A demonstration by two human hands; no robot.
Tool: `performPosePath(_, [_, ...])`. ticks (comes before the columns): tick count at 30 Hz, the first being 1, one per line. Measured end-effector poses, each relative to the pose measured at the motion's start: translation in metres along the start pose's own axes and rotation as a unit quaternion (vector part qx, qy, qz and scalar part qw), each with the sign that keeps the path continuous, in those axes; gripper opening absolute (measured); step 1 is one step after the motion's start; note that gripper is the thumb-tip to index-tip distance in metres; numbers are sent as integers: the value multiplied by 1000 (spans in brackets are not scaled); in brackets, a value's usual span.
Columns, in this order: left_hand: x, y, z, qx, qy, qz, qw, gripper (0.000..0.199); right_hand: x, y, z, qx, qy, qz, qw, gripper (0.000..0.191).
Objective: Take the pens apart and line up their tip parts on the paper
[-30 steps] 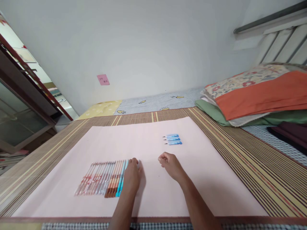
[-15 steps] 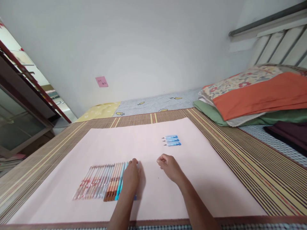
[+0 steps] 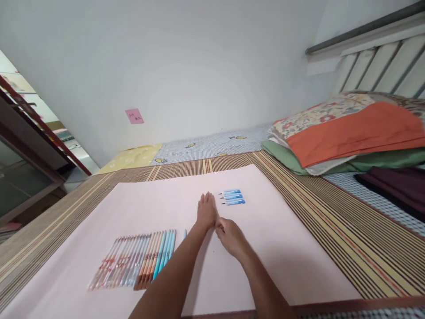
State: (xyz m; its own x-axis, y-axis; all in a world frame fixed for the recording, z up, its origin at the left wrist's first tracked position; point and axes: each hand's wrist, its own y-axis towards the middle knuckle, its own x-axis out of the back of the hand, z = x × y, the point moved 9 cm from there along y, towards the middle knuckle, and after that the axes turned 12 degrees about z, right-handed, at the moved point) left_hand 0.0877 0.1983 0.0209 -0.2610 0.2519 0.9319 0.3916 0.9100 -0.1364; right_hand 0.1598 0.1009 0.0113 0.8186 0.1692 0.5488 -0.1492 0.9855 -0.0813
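Note:
My left hand (image 3: 206,210) lies flat on the pink sheet (image 3: 152,201), fingers stretched forward and holding nothing. Just right of its fingertips are three short blue-and-white pen-like pieces (image 3: 234,197) with thin dark tips. My right hand (image 3: 229,235) is curled closed beside my left wrist, with nothing showing in its fingers. Left of my left forearm runs a neat row of pens: clear ones with red and grey parts (image 3: 117,261), orange-brown ones (image 3: 148,261) and turquoise ones (image 3: 166,248). A light-blue pen (image 3: 185,232) sits apart from the row, partly hidden by my forearm.
The sheet lies on a striped mat (image 3: 295,212). To the right are a folded orange and floral cloth (image 3: 348,128), a green cloth (image 3: 285,157) and dark purple cloth (image 3: 395,186). A pink note (image 3: 134,116) is stuck on the white wall (image 3: 199,66).
My left hand has moved forward and right, away from the pen row, and its fingers have straightened. The turquoise pens are uncovered. My right hand stays curled in about the same place.

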Motion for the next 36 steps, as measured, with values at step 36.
performPosePath(36, [-27, 18, -4, -30, 134, 67, 988, 86, 0, -10, 20, -29, -35, -3, 999, 23])
